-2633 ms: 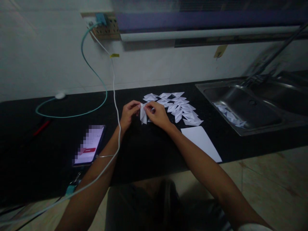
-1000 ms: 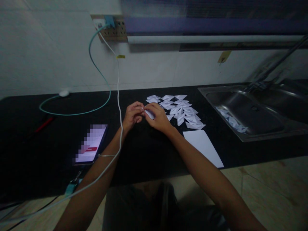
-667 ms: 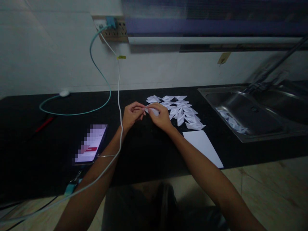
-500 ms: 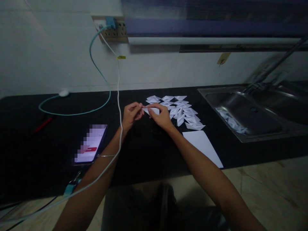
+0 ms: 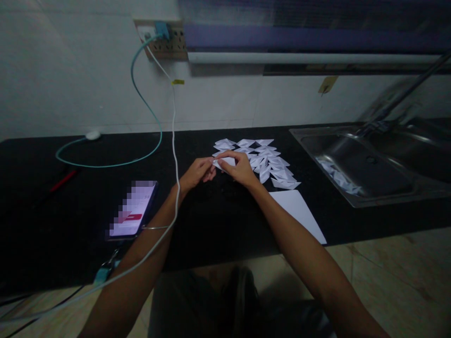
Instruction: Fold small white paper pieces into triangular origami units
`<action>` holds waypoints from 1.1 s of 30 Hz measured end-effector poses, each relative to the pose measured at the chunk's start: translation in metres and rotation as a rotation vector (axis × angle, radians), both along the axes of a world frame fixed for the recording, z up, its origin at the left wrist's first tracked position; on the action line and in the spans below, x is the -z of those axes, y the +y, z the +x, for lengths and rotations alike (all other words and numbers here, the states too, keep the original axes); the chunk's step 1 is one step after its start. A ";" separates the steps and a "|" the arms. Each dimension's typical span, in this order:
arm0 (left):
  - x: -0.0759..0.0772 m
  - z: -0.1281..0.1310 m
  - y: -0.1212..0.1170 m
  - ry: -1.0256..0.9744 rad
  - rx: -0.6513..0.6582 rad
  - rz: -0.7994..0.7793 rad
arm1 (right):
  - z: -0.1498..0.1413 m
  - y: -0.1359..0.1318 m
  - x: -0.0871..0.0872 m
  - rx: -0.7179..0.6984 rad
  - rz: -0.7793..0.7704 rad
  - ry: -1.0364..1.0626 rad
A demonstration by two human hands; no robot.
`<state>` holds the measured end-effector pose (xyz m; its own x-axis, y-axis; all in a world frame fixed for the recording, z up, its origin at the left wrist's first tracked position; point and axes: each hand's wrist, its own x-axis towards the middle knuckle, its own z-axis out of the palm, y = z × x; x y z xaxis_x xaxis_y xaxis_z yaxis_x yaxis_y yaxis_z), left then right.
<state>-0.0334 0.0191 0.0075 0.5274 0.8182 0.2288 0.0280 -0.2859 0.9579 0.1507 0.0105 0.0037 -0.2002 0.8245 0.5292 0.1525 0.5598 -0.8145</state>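
Observation:
A small folded piece of white paper (image 5: 224, 163) is held between my two hands above the black counter (image 5: 218, 220). My left hand (image 5: 201, 171) pinches its left tip between thumb and fingers. Around its right part my right hand (image 5: 240, 168) is closed, thumb on the near face and index finger along the top edge. Just behind and to the right lie several folded paper boats (image 5: 280, 173), set close together in rows. Beside my right forearm rests a stack or sheet of plain white paper (image 5: 299, 211), partly covered by the arm.
A phone (image 5: 132, 211) with a lit screen lies left of my left forearm. A white cable (image 5: 175, 155) hangs from the wall socket (image 5: 172, 44) across that arm. To the right is a steel sink (image 5: 355, 202). A red pen-like object (image 5: 63, 181) lies far left.
My left hand has shifted slightly right and turned, its fingers now closer to my right hand. The folded paper has moved a little right with them.

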 end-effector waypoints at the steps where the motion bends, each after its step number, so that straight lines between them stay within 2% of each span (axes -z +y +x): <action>1: 0.000 0.001 0.000 0.027 -0.004 0.033 | 0.000 0.001 0.001 0.016 -0.009 0.008; 5: 0.004 0.001 0.002 0.095 -0.071 0.141 | -0.001 0.007 0.005 0.062 -0.082 0.122; 9: 0.005 0.000 0.003 0.073 -0.202 0.190 | 0.000 0.010 0.009 0.012 -0.365 0.292; 11: 0.005 0.000 0.003 0.022 -0.253 0.182 | 0.001 0.010 0.010 0.011 -0.458 0.349; 16: 0.000 0.004 0.002 -0.114 -0.237 0.110 | -0.003 0.009 0.012 0.029 -0.422 0.402; 22: -0.001 0.008 0.002 -0.120 -0.158 0.013 | -0.014 0.006 0.012 0.015 -0.305 0.379; 25: 0.000 0.007 0.002 -0.170 -0.170 -0.004 | -0.015 0.003 0.009 0.009 -0.266 0.377; 28: -0.001 0.004 0.003 -0.301 -0.204 -0.039 | -0.013 0.000 0.002 -0.073 -0.318 0.443; 33: -0.002 -0.003 0.005 -0.498 -0.152 -0.147 | -0.009 -0.003 -0.004 -0.264 -0.485 0.497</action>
<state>-0.0369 0.0241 0.0098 0.2578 0.9190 0.2984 -0.4087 -0.1762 0.8955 0.1413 0.0075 0.0080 -0.2559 0.9464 0.1973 -0.3879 0.0864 -0.9176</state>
